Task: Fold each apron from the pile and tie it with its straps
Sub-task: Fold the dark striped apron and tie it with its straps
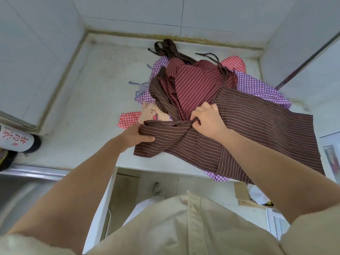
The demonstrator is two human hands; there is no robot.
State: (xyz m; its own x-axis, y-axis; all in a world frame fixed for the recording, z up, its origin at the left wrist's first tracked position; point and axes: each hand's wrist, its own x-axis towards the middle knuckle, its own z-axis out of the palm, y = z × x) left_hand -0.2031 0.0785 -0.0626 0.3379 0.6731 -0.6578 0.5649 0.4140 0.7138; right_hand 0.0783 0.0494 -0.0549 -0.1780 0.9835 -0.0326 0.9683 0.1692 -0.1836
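At the bench's [88, 92] front edge, toward the right, the brown striped apron [261, 129] lies spread and rumpled, its near corner hanging over the edge. Our left hand [137, 135] grips a bunched fold at its left end, and our right hand [207, 118] has its fingers curled round the twisted band of the same cloth. We judge this a first gather of the apron: it is neither folded flat nor tied.

Just behind it the pile sits in the middle of the bench: a maroon striped apron [198, 83] on top, purple checked cloth [257, 87] and red checked cloth [233, 63] under it. Dark straps [169, 48] trail loose toward the back edge. We see no finished, tied bundle anywhere, so nearly all the work seems to be left.
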